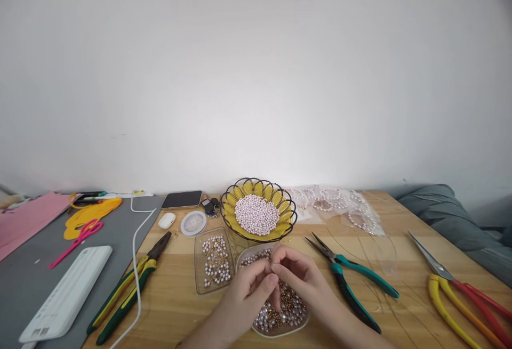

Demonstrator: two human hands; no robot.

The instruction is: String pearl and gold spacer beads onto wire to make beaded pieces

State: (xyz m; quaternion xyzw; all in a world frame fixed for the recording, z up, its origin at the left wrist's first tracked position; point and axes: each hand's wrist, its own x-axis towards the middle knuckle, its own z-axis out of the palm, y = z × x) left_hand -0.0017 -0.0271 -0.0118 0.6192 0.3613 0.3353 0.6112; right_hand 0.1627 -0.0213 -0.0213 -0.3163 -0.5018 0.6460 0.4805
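Pinching closed over the tray (280,333), left hand (255,289) against right hand (301,275), whether on anything I can't tell

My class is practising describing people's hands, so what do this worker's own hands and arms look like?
The left hand and right hand are both ungloved. No ring, watch or bracelet can be made out on the fingers or wrists. Both forearms look bare down to the lower edge, with no sleeve clearly visible. Nail details are too small to judge.
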